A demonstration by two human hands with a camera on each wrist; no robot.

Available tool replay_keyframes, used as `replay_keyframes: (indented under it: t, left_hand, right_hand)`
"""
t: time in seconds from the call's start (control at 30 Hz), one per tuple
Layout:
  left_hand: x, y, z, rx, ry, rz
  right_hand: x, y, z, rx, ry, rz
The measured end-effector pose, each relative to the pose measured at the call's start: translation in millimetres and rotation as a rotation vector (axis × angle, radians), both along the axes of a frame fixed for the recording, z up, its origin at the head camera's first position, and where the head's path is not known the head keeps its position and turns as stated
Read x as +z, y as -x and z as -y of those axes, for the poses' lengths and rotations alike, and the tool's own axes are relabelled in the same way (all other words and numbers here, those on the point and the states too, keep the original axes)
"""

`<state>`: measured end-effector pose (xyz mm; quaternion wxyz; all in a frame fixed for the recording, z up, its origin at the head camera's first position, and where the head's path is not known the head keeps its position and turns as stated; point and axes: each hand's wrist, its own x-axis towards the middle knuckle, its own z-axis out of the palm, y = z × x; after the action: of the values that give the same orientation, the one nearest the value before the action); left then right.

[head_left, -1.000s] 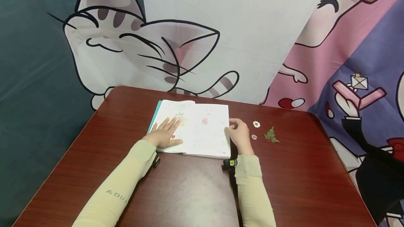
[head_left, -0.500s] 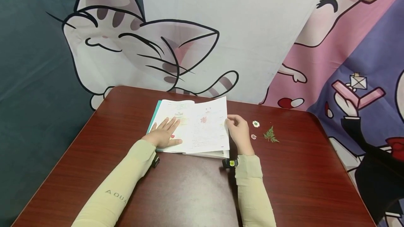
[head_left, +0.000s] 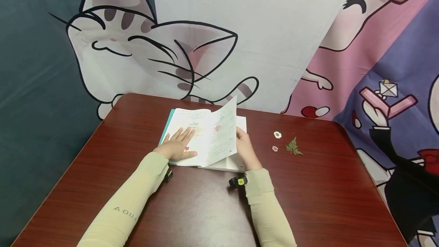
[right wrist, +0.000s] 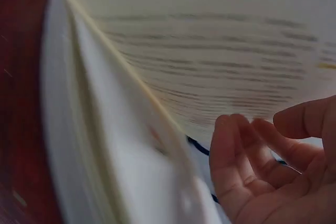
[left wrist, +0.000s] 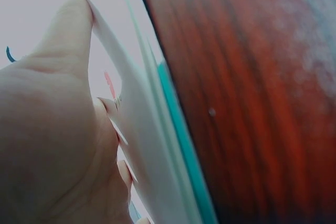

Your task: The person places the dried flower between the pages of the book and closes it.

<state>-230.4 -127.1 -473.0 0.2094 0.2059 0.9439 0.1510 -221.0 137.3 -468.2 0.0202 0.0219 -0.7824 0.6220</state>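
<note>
An open book (head_left: 192, 117) with a teal cover edge lies on the table. My left hand (head_left: 176, 148) rests on the left page, palm down with fingers spread. In the left wrist view, the left thumb (left wrist: 68, 30) lies over the white paper. A right-hand page (head_left: 223, 136) stands raised and tilted leftward, partly baring the sheet beneath. My right hand (head_left: 245, 147) is at that page's outer edge. In the right wrist view, the right fingers (right wrist: 223, 145), loosely bent, are against the printed underside of the page (right wrist: 210, 51), thumb apart from them.
Right of the book lie a white flower (head_left: 277, 135), a small pinkish flower (head_left: 275, 148) and a green fern-like leaf (head_left: 293, 146). The brown table (head_left: 192, 209) reaches back to a curtain (head_left: 274, 29) printed with a cartoon cat.
The right-hand page has risen from lying flat and swung leftward, baring the sheet below. My right hand has moved left with it. My left hand stays in place.
</note>
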Motion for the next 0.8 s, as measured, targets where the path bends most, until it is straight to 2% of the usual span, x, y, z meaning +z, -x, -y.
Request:
replay_keyframes:
  t: [0.23, 0.33, 0.57, 0.7, 0.8]
  left_hand:
    - [0.6, -0.3, 0, -0.006, -0.006, 0.005]
    - [1.2, -0.6, 0, -0.006, -0.006, 0.004]
    - [-1.5, 2.4, 0, 0.0, -0.012, 0.014]
    - [-7.2, 6.1, 2, 0.003, -0.031, 0.011]
    - [-11.0, 7.6, 6, -0.006, -0.05, -0.005]
  right_hand:
    - [-16.5, -8.5, 15, 0.15, -0.113, -0.079]
    - [-18.7, -12.3, 20, 0.166, -0.136, -0.085]
    - [-23.7, -6.1, 31, 0.216, -0.143, 0.012]
    - [-25.4, -5.4, 34, 0.241, -0.233, 0.001]
    - [-26.6, -5.6, 36, 0.263, -0.327, -0.04]
